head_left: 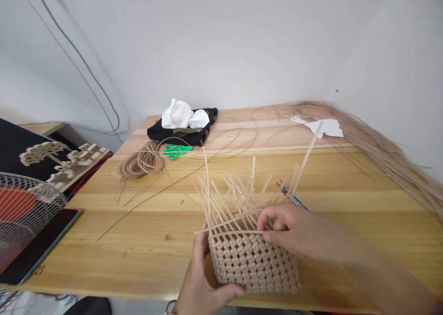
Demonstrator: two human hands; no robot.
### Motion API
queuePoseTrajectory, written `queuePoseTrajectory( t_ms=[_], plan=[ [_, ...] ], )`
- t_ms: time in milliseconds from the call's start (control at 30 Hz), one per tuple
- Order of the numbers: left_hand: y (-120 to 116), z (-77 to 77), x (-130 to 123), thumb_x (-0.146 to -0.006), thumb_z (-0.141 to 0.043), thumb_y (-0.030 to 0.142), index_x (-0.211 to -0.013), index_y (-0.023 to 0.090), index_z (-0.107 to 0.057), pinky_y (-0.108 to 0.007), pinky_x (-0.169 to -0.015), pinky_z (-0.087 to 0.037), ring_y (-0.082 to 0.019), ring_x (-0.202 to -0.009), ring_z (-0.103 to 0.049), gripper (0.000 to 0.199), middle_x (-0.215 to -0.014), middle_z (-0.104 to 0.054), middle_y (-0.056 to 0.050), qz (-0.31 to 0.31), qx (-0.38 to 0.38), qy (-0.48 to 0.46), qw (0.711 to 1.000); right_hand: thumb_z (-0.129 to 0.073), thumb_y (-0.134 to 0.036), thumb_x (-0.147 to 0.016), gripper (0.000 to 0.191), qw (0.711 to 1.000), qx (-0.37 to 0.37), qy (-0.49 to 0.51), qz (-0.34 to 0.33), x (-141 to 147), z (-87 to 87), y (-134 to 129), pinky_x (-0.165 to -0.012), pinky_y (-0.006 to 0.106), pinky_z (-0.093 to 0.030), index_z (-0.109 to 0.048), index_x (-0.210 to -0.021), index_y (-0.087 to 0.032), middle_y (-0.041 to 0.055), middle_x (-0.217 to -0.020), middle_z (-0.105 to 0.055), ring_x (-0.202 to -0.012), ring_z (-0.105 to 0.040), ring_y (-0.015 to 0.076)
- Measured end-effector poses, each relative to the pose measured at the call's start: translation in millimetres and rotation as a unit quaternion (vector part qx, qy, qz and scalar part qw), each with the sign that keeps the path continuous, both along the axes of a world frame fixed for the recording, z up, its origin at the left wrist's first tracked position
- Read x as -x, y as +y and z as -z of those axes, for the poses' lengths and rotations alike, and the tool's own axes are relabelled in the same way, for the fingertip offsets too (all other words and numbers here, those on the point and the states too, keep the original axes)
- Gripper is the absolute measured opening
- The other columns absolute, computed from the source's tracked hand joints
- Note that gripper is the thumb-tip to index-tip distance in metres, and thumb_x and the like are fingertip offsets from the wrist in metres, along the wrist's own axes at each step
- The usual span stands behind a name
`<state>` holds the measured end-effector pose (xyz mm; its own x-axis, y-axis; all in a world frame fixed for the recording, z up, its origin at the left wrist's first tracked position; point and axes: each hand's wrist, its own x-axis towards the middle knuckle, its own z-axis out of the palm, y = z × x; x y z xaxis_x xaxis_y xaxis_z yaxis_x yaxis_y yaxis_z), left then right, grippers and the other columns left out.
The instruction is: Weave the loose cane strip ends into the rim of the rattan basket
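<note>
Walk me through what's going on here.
A person's left hand steadies a partly woven basket at the table's near edge. The right hand appears to pinch a flat strand lying along its rim. Loose ends still stick up, unwoven. A coil of strands lies farther back, to the left.

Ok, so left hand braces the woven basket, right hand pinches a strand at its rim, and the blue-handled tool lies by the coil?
No: head view shows the blue-handled tool beyond the right hand, not by the coil. Left hand bracing the woven basket, right pinching a strand: both correct.
</note>
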<state>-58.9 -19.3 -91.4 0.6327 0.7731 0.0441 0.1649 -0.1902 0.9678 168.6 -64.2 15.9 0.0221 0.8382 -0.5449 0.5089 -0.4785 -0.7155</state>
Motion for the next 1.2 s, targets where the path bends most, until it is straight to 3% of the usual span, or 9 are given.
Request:
queuePoseTrajectory(
  t_ms=[133, 333, 467, 733, 900, 1033, 1200],
  plan=[
    [-0.4, 2.2, 0.8, -0.057, -0.073, 0.052, -0.134, 0.029, -0.008, -0.046, -0.101, -0.032, -0.030, -0.122, -0.039, 0.103, -0.132, -0.037, -0.012, 0.002, -0.010, 0.010, 1.000, -0.050, -0.021, -0.076, 0.012, 1.000, -0.008, -0.018, -0.001, 1.4, 2.3, -1.9, -0.040, 0.019, -0.023, -0.059, -0.084, -0.019, -0.0071, -0.047, -0.041, -0.042, -0.035, 0.0072],
    [-0.3, -3.6, 1.2, -0.057, -0.074, 0.051, -0.128, 0.022, -0.021, -0.047, -0.100, -0.033, -0.031, -0.118, -0.043, 0.093, -0.128, -0.042, -0.015, 0.004, -0.014, 0.032, 0.999, -0.049, -0.022, -0.076, 0.014, 0.997, -0.058, -0.057, 0.018, 3.5, 10.4, -11.5, -0.041, 0.019, -0.022, -0.063, -0.080, -0.020, -0.0062, -0.050, -0.042, -0.045, -0.035, 0.0066],
    [-0.8, -5.8, 2.3, -0.056, -0.076, 0.046, -0.126, 0.022, -0.027, -0.045, -0.097, -0.038, -0.031, -0.116, -0.046, 0.089, -0.123, -0.048, -0.013, 0.005, -0.026, 0.030, 0.999, -0.049, -0.020, -0.075, 0.016, 0.997, -0.048, -0.054, 0.021, 3.9, 9.6, -14.9, -0.040, 0.019, -0.018, -0.062, -0.084, -0.022, -0.0079, -0.046, -0.035, -0.042, -0.029, 0.0063],
    [-2.4, -4.1, 6.0, -0.057, -0.077, 0.041, -0.130, 0.017, -0.028, -0.048, -0.102, -0.031, -0.035, -0.123, -0.038, 0.091, -0.130, -0.043, -0.018, 0.000, -0.016, 0.074, 0.997, -0.041, -0.012, -0.075, 0.018, 0.990, -0.098, -0.090, 0.035, 11.1, 5.5, -21.5, -0.046, 0.019, -0.028, -0.057, -0.075, -0.020, -0.0041, -0.056, -0.050, -0.051, -0.045, 0.0084],
    [-4.4, -5.4, 6.0, -0.059, -0.076, 0.036, -0.127, 0.015, -0.029, -0.049, -0.100, -0.034, -0.034, -0.119, -0.043, 0.085, -0.126, -0.046, -0.018, 0.000, -0.021, 0.084, 0.996, -0.044, -0.012, -0.073, 0.015, 0.978, -0.110, -0.172, 0.036, 19.1, -1.7, -25.6, -0.049, 0.021, -0.030, -0.056, -0.069, -0.020, -0.0032, -0.060, -0.056, -0.053, -0.047, 0.0097],
    [-5.0, -5.0, 7.1, -0.059, -0.076, 0.030, -0.123, 0.015, -0.031, -0.050, -0.099, -0.035, -0.033, -0.115, -0.046, 0.080, -0.121, -0.049, -0.018, -0.006, -0.025, 0.110, 0.994, -0.048, -0.018, -0.077, 0.015, 0.977, -0.117, -0.177, 0.027, 20.9, -1.4, -23.8, -0.051, 0.022, -0.030, -0.059, -0.067, -0.020, -0.0031, -0.059, -0.058, -0.054, -0.049, 0.0103],
    [-5.1, -6.8, 4.3, -0.056, -0.077, 0.029, -0.123, 0.015, -0.033, -0.047, -0.095, -0.039, -0.033, -0.113, -0.049, 0.082, -0.118, -0.052, -0.016, -0.006, -0.055, 0.077, 0.995, -0.053, -0.021, -0.076, 0.013, 0.973, -0.111, -0.198, 0.029, 24.0, -0.5, -19.9, -0.049, 0.021, -0.028, -0.060, -0.066, -0.020, -0.0034, -0.054, -0.056, -0.050, -0.047, 0.0098]
  ],
)
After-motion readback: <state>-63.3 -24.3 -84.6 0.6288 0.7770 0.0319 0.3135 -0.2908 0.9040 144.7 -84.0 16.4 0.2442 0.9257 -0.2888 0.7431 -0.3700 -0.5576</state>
